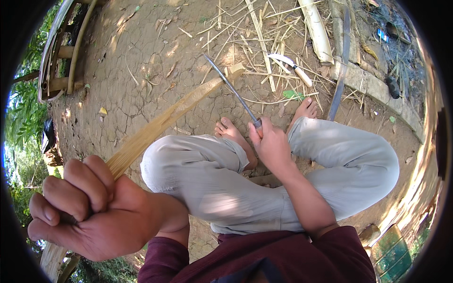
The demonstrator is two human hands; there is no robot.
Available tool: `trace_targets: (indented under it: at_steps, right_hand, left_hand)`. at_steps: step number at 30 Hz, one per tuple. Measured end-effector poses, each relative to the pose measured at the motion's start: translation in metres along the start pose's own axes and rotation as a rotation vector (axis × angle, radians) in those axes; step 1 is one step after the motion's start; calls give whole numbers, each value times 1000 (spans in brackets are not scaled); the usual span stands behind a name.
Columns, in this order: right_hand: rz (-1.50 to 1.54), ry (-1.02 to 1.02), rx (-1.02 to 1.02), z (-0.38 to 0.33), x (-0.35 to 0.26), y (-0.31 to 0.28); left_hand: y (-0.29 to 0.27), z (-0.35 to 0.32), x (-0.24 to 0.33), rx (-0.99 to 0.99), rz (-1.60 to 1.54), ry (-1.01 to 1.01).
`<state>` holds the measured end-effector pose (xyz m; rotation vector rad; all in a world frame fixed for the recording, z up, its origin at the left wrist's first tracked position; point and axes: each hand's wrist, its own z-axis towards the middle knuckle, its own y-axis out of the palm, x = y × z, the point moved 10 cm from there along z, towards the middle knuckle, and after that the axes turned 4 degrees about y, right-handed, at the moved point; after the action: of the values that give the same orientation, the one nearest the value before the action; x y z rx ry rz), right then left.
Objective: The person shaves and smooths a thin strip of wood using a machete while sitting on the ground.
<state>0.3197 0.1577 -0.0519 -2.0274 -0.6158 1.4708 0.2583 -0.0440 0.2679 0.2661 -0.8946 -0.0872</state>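
Observation:
My left hand (89, 207) is closed around one end of a long, thin bamboo strip (165, 120), raised close to the camera at the lower left. The strip runs up and right to its far tip near the middle top. My right hand (271, 144) grips the handle of a long knife (231, 87). Its narrow blade points up and left and crosses the strip near the far end. I sit on cracked dry earth with knees bent in light grey trousers (226, 188), bare feet (233, 134) below the blade.
A second knife with a pale handle (292, 66) lies among bamboo slivers (255, 33) at the top. A split bamboo culm (317, 30) and a long dark blade (342, 66) lie at the upper right. A bamboo frame (61, 52) stands at the upper left.

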Motion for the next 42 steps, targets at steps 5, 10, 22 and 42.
trace_targets:
  at_steps: [5,10,22,42]
  right_hand:
    - [369,-88,-114,-13,-61,-24]
    - [-26,-113,-31,0,-41,-1]
    - [435,157,-194,1,-31,-2]
    - [220,-240,93,-1,-57,-26]
  left_hand:
    - [-20,9,-3,66,26,28]
    - [-24,3,-2,92,55,9]
    - [-6,-4,-6,66,-15,-5]
    - [-2,-1,-7,64,-39,9]
